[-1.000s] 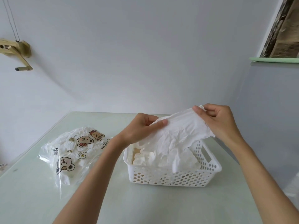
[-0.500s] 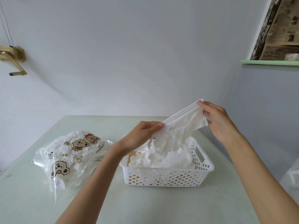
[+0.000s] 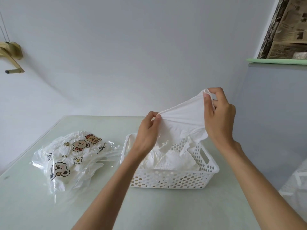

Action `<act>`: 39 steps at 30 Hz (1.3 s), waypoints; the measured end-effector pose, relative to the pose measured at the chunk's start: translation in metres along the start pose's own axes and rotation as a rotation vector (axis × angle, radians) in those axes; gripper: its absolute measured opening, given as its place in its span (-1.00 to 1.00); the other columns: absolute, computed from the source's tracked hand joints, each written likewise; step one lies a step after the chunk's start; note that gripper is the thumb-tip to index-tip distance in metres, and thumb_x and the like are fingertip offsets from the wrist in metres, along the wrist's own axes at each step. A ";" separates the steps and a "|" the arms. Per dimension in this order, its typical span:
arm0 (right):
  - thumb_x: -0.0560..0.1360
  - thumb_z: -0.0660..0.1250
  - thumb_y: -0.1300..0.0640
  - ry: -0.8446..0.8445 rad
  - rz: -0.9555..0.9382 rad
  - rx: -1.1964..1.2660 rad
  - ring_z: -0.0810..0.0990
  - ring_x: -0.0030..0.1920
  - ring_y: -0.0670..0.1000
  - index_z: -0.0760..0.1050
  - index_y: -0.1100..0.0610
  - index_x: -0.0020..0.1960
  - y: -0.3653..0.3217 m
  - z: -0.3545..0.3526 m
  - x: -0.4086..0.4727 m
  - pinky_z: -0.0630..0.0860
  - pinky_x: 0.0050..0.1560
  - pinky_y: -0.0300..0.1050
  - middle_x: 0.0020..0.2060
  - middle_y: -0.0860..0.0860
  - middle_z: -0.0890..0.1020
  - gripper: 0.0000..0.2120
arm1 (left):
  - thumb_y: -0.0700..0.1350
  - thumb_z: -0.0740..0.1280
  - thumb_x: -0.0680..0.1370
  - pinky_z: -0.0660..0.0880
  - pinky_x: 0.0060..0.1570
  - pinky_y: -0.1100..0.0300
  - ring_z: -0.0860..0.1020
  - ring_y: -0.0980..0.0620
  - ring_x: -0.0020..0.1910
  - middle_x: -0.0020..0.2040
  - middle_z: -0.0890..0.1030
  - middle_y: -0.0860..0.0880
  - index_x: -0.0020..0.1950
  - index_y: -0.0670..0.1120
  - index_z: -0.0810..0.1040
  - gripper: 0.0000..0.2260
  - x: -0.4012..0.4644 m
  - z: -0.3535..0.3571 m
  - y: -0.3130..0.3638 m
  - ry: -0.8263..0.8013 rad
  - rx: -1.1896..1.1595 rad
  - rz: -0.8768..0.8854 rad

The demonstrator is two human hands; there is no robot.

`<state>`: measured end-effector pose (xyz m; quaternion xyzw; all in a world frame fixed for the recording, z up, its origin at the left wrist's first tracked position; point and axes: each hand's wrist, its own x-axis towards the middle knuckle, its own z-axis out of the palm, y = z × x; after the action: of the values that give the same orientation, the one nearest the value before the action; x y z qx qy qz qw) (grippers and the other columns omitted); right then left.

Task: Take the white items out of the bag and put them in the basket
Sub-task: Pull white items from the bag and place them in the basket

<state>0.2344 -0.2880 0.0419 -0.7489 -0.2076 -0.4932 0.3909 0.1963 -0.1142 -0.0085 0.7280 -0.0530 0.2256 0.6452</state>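
Both hands are pinching one white item (image 3: 181, 120) and stretching it taut above the basket (image 3: 167, 180). The left hand (image 3: 146, 130) is gripping the low left corner; the right hand (image 3: 217, 113) is gripping the high right corner, so the long axis is rising left to right. The loose lower edge is hanging straight over the basket's far half, where more white items (image 3: 172, 161) are already lying. Nothing is standing between cloth and basket; a straight drop looks enough. The bag (image 3: 71, 156) is lying on the table (image 3: 25, 205) to the left, well apart from the basket, still holding white items.
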 end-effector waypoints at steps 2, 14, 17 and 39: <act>0.63 0.17 0.10 0.014 -0.046 0.011 0.24 -0.56 -0.02 0.47 0.21 0.03 -0.016 0.001 0.004 0.14 -0.51 -0.33 -0.59 -0.12 0.16 -0.81 | -0.05 0.05 0.68 0.31 -0.41 0.32 0.34 0.02 -0.33 -0.30 0.39 -0.07 -0.08 -0.09 0.40 -0.77 -0.007 0.016 0.003 0.119 -0.041 -0.029; 0.63 0.17 0.07 0.022 0.086 -0.079 0.14 -0.58 -0.06 0.47 0.18 0.03 -0.006 0.012 -0.019 0.10 -0.48 -0.09 -0.61 -0.11 0.20 -0.81 | 0.12 0.15 0.63 0.35 -0.28 0.10 0.42 -0.16 -0.40 -0.57 0.33 0.03 0.11 0.06 0.56 -0.76 0.003 -0.039 0.004 0.262 0.765 0.380; 0.62 0.19 0.07 0.019 0.097 -0.044 0.12 -0.60 -0.10 0.48 0.16 0.01 -0.017 0.021 -0.040 0.08 -0.51 -0.17 -0.63 -0.11 0.19 -0.83 | 0.11 0.19 0.62 0.31 -0.31 0.13 0.34 -0.11 -0.44 -0.55 0.35 0.01 0.05 0.08 0.58 -0.79 0.001 -0.069 -0.001 0.249 0.820 0.445; 0.44 0.31 0.37 -1.112 -0.150 -1.002 0.60 0.07 0.01 0.30 0.21 0.21 0.058 0.061 -0.069 0.27 -0.29 -0.23 0.05 0.01 0.60 -0.62 | 0.23 0.57 0.21 -0.03 -0.49 0.19 0.48 0.13 -0.53 -0.52 0.43 0.11 -0.34 0.10 0.53 -0.68 0.055 -0.011 -0.083 -0.632 1.937 0.635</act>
<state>0.2805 -0.2699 -0.0556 -0.9597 -0.1758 -0.1030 -0.1938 0.2731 -0.0783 -0.0622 0.9091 -0.2032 0.1305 -0.3396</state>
